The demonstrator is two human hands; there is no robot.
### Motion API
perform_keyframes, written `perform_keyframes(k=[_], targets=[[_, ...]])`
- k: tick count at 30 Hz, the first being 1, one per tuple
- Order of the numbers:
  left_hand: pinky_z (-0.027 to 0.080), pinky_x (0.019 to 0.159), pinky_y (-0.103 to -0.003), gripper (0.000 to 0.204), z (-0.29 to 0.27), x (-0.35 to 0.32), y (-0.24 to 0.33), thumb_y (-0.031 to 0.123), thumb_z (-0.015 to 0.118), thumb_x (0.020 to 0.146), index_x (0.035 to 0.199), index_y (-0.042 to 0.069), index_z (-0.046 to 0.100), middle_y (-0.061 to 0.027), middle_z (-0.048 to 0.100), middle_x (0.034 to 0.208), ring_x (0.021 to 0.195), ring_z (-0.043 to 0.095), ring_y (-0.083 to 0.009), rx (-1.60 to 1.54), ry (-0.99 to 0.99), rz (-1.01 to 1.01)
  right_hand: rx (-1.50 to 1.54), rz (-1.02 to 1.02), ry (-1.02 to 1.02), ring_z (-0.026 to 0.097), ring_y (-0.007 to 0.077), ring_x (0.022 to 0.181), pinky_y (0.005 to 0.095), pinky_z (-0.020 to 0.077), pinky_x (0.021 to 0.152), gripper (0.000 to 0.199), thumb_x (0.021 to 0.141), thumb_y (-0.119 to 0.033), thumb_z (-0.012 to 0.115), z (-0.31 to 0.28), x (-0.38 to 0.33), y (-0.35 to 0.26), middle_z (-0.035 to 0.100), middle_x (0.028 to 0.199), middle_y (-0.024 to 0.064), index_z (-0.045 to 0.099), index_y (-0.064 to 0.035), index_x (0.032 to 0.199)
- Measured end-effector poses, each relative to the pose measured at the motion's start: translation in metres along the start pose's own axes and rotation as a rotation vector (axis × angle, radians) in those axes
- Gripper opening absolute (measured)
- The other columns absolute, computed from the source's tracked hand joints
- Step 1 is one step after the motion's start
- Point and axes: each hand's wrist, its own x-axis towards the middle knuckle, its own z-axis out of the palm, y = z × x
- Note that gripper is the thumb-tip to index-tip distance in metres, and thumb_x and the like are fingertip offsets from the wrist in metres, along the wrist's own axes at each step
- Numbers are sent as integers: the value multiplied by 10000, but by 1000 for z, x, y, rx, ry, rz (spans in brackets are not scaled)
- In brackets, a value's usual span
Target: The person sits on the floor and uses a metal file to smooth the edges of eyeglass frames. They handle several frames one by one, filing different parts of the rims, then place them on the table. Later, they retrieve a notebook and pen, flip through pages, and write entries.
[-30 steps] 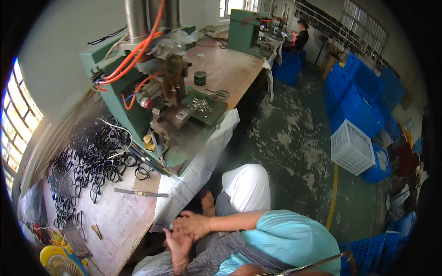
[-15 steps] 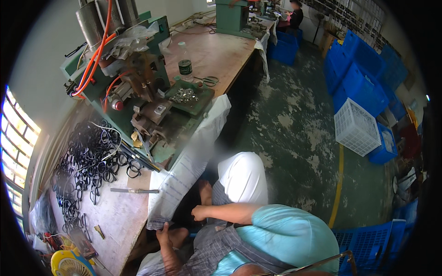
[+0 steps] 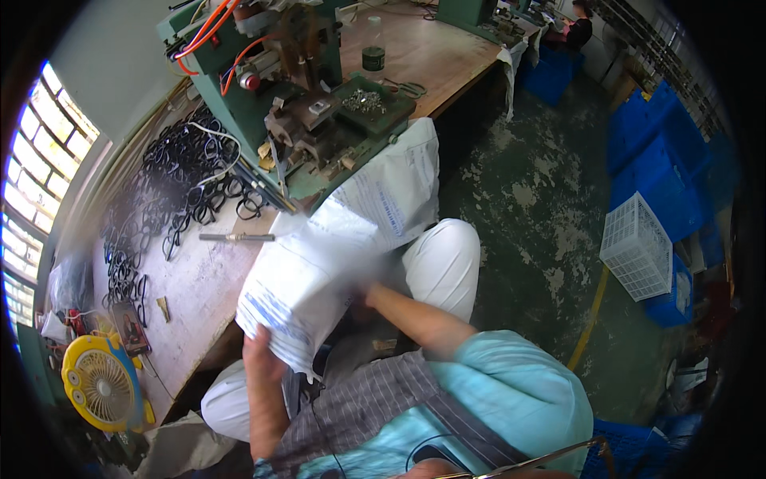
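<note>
A white woven plastic sack (image 3: 291,275) with blue print hangs along the table's front edge, its near part raised over my lap. My left hand (image 3: 261,355) grips the sack's lower near corner, thumb on the outside and the other fingers mostly hidden behind it. My right hand (image 3: 369,295) is at the sack's right side, beside my knee; blur and the sack hide its fingers. Past the sack stands a green press machine (image 3: 307,120), with a green tray of small metal parts (image 3: 363,102) at its side.
Black eyeglass-like frames (image 3: 187,164) lie heaped on the table (image 3: 187,275), near a thin metal tool (image 3: 237,237). A yellow fan (image 3: 104,383) stands at the near left. Scissors (image 3: 408,88) and a bottle (image 3: 373,48) are farther back. Blue crates (image 3: 658,172) and a white basket (image 3: 636,247) stand right.
The sack's near part has been lifted up and spread over my lap. My left hand has risen with its corner; my right hand has moved up beside it. The whole view has shifted.
</note>
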Motion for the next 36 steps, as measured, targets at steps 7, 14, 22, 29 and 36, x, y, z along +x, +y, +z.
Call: perform_keyframes(k=[7,14,22,29,36], targets=[[432,1000,-429,630,44,73,77,478,337,1009,1260,-68,528,-187,605,1229,1119,580,-322,-116,-125,-24,1432,-102,-168,567,270,1147,458,450,973,356,947,-301,491,17,-51,3,615,1224,73,546,-121,1249],[465,823,-294,515,31,50,85,479,381,1013,1097,10,575,-82,609,1011,938,577,-175,199,242,437,1569,-670,-19,650,317,990,426,519,878,350,909,-206,527,-51,-134,-30,657,1101,180,582,23,1167],[486,612,-330,294,10,-20,-47,271,505,940,868,55,691,-124,653,771,700,627,-275,1459,-202,610,929,-1068,340,538,122,518,283,421,457,199,869,-237,617,-128,-274,-157,610,681,45,624,-41,842],[346,1088,-443,673,98,114,-41,287,713,820,1413,119,443,-202,355,1480,1340,372,-377,1699,-452,761,394,-1266,449,537,86,487,229,394,456,374,932,-359,550,-130,-341,-229,625,640,63,644,-8,841],[300,1121,-425,790,132,202,42,282,723,817,1472,95,324,-175,326,1503,1384,300,-374,1788,-119,876,336,-1067,10,546,79,531,210,420,450,304,952,-253,549,-124,-240,-118,602,646,28,692,0,861]])
